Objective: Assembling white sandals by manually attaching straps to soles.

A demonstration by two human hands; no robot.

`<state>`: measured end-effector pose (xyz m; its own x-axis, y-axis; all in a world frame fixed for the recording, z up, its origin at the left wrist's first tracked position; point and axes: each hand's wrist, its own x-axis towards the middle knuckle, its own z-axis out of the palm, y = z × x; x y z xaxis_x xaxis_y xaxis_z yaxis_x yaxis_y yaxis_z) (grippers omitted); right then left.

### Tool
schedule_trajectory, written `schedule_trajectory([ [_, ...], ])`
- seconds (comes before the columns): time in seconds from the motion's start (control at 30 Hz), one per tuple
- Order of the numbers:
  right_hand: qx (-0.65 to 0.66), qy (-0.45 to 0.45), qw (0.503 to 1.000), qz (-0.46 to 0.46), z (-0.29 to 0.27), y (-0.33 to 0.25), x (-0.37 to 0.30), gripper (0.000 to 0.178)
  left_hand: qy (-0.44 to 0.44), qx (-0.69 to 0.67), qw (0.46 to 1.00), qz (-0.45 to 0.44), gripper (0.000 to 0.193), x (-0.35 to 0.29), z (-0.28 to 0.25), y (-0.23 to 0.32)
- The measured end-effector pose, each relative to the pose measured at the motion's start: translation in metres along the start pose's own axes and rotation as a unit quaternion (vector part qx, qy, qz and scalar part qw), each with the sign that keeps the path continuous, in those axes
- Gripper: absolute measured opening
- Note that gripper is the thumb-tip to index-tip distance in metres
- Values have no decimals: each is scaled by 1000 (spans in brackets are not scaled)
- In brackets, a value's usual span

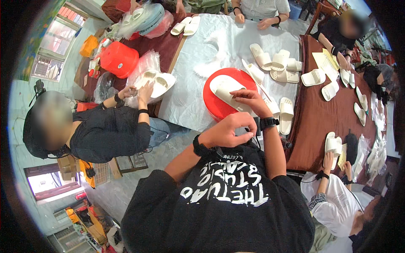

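Observation:
A white slipper [222, 87] lies on the round red base of what looks like an upturned bucket [208, 101], at the near edge of the covered table. My right hand [249, 100] hovers at the slipper's right side, thumb and fingertips pinched together. Whether they touch the slipper or grip something tiny, I cannot make out. Closer to my chest, my left hand [228, 131] is bent inward with its fingers curled toward the thumb, and what they hold, if anything, does not show. Right of the bucket lie more white slippers [286, 116], one partly behind my right wrist.
Several white slippers [279, 60] lie farther back on the pale table cover [181, 92]. At left, a person holds a pair of white slippers [160, 84] beside a red bucket [119, 60]. A brown-covered table [314, 122] with slippers stands at right, where other people work.

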<state>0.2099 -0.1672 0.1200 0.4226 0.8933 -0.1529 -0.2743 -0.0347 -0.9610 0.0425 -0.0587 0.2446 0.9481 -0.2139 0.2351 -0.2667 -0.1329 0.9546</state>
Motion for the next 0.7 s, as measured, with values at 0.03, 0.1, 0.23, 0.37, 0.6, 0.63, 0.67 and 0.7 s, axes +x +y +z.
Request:
schedule_trajectory([
  [0.03, 4, -22, 999, -33, -2, 3, 0, 39, 1, -5, 1000, 17, 2, 2, 3, 1],
  [0.1, -4, -37, 998, -56, -3, 6, -2, 44, 5, 37, 996, 82, 3, 12, 3, 10],
  [0.23, -96, -118, 982, -109, -10, 4, -1, 52, 34, 45, 991, 123, 3, 23, -10, 5],
  [0.37, -215, -69, 965, -133, -14, 28, 2, 50, 72, 54, 987, 131, 4, 32, -25, -21],
  [0.6, -102, -64, 991, -55, 0, 14, -6, 43, 164, 36, 986, -18, 9, 30, -15, -45],
  [0.63, -101, -65, 991, -53, -1, 17, -6, 43, 165, 35, 985, -19, 9, 28, -16, -47],
  [0.67, -92, -51, 993, -48, -2, 21, -5, 37, 177, 27, 983, -34, 10, 26, -17, -49],
  [0.7, -83, -35, 995, -42, -2, 25, -5, 31, 188, 18, 981, -49, 11, 23, -18, -52],
])
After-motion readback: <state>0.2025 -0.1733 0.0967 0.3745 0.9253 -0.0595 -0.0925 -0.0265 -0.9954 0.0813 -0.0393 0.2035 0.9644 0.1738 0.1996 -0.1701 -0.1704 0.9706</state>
